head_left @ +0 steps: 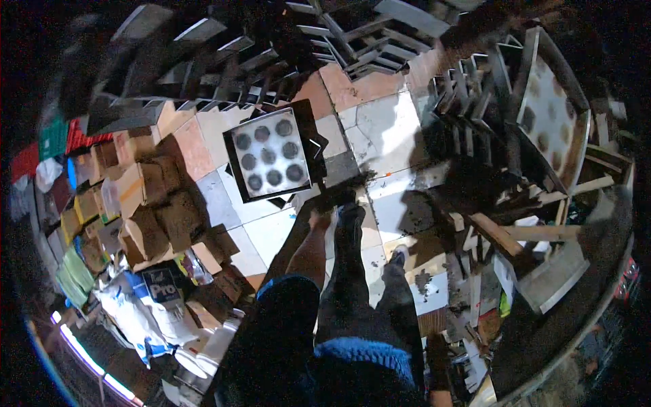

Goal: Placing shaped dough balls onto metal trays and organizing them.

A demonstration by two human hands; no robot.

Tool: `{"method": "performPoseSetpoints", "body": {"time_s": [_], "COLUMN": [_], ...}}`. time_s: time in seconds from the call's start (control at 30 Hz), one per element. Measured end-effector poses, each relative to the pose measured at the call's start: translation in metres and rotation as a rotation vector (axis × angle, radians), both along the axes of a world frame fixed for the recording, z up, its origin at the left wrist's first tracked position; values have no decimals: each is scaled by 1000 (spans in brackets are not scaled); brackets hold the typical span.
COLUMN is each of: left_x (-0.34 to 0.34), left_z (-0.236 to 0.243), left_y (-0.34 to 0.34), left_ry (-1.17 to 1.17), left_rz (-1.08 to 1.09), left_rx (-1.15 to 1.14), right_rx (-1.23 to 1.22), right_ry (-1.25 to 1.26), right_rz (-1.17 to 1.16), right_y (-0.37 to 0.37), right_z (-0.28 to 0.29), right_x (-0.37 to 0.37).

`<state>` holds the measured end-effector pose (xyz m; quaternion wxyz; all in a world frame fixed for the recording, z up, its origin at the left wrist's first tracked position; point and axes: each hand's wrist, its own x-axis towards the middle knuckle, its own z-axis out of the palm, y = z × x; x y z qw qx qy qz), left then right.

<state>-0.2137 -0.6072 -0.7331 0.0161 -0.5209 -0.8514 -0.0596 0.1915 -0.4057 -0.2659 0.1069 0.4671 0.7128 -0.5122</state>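
My left hand (319, 220) reaches forward below a square panel (269, 154) with nine dark round spots in a dark frame, which rests on other angled dark frames on the tiled floor. Its fingers are too dark and small to make out, and it appears short of the panel. My dark-clad legs and shoes (399, 256) show beside that arm. A patch of skin at the lower right edge may be my right hand (439, 397); its fingers are hidden.
Cardboard boxes (139, 197) and white sacks (135, 315) are piled on the left. Dark metal frames (359, 41) stack along the back. A large spotted panel (549, 119) stands tilted at the right, above scattered wood offcuts (498, 230). Sunlit and shadowed tiles (380, 132) run between.
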Motion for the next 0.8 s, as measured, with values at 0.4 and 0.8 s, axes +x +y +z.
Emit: {"method": "performPoseSetpoints", "body": {"time_s": [0.4, 0.8], "left_x": [-110, -150], "left_z": [-144, -23], "left_y": [29, -55], "left_ry": [-292, -370], "left_rz": [302, 441], "left_rx": [139, -62], "right_rx": [-81, -181], "right_ry": [-318, -96], "right_rz": [-386, -750], "right_y": [-16, 11], "right_z": [-152, -111], "right_x": [90, 84]}}
